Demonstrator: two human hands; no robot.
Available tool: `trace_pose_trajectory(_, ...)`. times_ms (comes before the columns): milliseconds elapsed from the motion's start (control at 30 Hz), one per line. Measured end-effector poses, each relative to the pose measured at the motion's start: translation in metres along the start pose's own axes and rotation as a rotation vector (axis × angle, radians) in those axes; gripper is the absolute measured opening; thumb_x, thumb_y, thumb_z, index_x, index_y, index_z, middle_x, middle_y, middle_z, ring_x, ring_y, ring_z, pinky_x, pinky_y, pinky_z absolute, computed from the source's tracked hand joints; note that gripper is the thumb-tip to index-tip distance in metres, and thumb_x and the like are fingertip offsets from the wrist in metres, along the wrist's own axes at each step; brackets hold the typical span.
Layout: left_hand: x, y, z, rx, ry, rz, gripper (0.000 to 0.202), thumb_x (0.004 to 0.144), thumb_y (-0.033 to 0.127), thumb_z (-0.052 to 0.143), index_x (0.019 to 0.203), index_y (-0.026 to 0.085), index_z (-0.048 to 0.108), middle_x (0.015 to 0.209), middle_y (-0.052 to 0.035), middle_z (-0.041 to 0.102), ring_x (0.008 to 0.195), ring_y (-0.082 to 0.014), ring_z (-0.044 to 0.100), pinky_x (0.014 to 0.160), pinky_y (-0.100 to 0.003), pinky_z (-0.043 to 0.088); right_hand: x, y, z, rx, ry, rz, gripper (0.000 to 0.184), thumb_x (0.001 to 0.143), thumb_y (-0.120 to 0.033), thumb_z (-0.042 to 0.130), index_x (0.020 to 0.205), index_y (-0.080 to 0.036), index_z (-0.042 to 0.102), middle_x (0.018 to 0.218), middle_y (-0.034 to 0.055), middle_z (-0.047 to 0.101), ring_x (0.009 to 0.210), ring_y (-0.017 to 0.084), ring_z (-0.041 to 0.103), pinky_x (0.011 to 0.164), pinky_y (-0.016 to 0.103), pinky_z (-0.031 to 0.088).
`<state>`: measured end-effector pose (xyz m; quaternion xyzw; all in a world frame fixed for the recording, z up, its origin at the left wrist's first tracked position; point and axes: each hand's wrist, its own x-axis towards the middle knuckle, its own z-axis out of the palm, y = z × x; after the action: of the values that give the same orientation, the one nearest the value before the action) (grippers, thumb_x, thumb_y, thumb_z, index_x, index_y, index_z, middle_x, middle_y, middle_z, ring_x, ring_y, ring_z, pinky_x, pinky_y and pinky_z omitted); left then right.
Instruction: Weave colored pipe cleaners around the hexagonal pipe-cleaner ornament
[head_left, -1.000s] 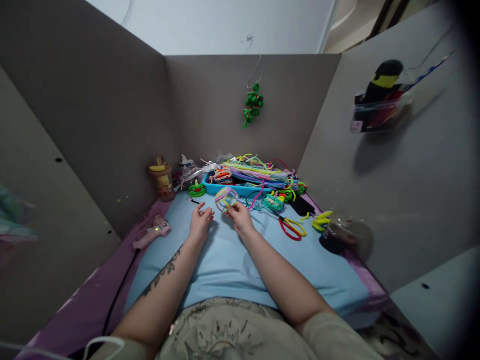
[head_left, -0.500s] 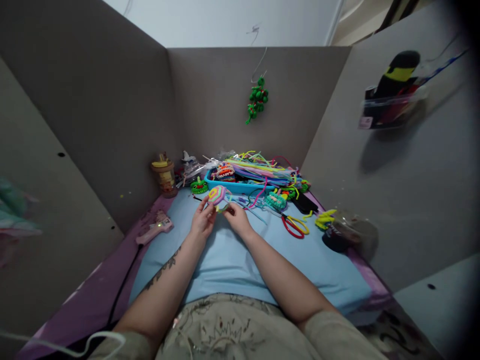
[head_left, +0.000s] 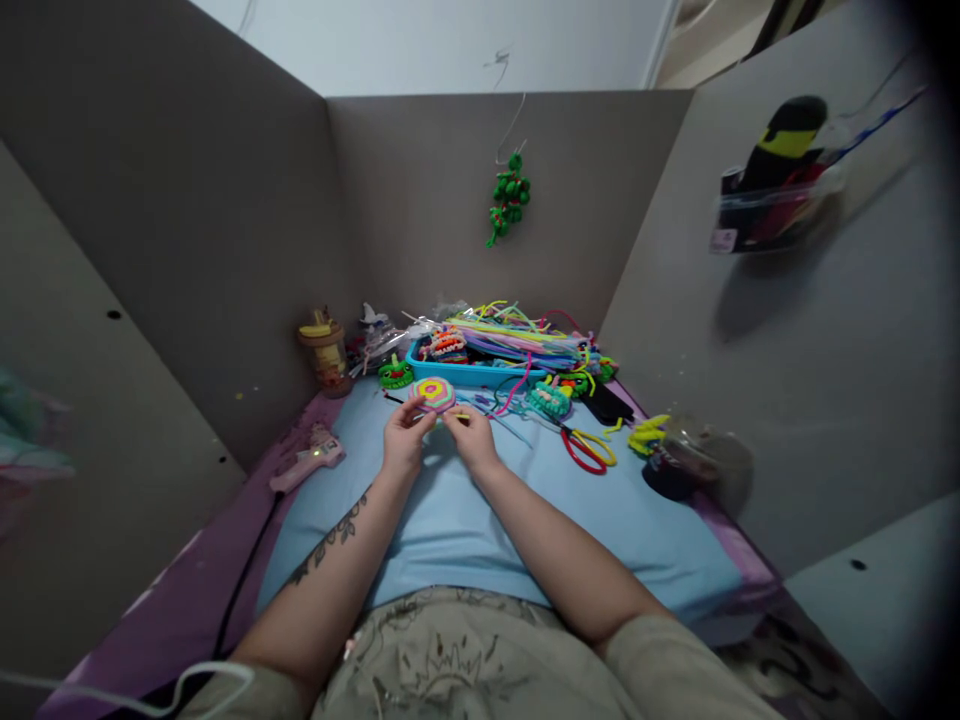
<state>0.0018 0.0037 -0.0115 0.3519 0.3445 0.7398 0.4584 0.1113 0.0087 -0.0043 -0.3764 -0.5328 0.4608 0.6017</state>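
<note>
Both my hands meet over the light blue mat [head_left: 480,520]. My left hand [head_left: 403,440] pinches the edge of a small round coil of pipe cleaners [head_left: 434,393] in pink, yellow and green rings. My right hand [head_left: 469,437] is closed on the yellow stem [head_left: 459,416] that sticks out from under the coil. The coil faces up toward me, held a little above the mat, just in front of the blue tray [head_left: 480,375].
The blue tray holds a heap of coloured pipe cleaners [head_left: 517,335]. Red and yellow scissors [head_left: 589,448] lie right of my hands. A pink glue gun [head_left: 306,460] with a black cord lies left. A yellow cup [head_left: 326,352] stands at the back. Grey panels enclose three sides.
My left hand has come in and taken hold of the coil, which has turned from edge-on to flat, facing up. Both hands now sit close together.
</note>
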Motion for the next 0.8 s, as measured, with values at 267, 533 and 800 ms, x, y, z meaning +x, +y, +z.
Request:
trace_pose_trajectory(267, 0.001, 0.002, 0.0, -0.038, 0.015, -0.081, 0.056, 0.047, 0.023, 0.085, 0.098, 0.015, 0.064, 0.071, 0.0007, 0.064, 0.06, -0.0093, 0.059, 0.061, -0.022, 0.046, 0.002, -0.007, -0.002, 0.266, -0.006, 0.24, 0.021, 0.055, -0.034, 0.07, 0.063, -0.017, 0.06, 0.046, -0.0055, 0.049, 0.038, 0.006, 0.034, 0.037, 0.02, 0.02)
trace_pose_trajectory(533, 0.001, 0.006, 0.001, -0.019, 0.017, -0.112, 0.057, 0.046, 0.023, 0.085, 0.098, 0.014, 0.064, 0.064, 0.0028, 0.061, 0.054, -0.0073, 0.055, 0.053, -0.019, 0.043, 0.009, -0.008, -0.011, 0.255, 0.003, 0.262, 0.024, 0.054, -0.036, 0.07, 0.06, -0.017, 0.057, 0.043, -0.0072, 0.044, 0.038, 0.005, 0.03, 0.038, 0.02, 0.015)
trace_pose_trajectory(800, -0.003, 0.012, 0.006, -0.091, 0.021, -0.151, 0.055, 0.044, 0.02, 0.085, 0.095, 0.015, 0.065, 0.065, 0.0026, 0.06, 0.056, -0.0075, 0.056, 0.056, -0.02, 0.045, 0.014, -0.002, -0.017, 0.2, 0.076, 0.199, 0.025, 0.055, -0.038, 0.071, 0.063, -0.017, 0.06, 0.048, -0.0062, 0.046, 0.043, 0.006, 0.03, 0.042, 0.022, 0.018)
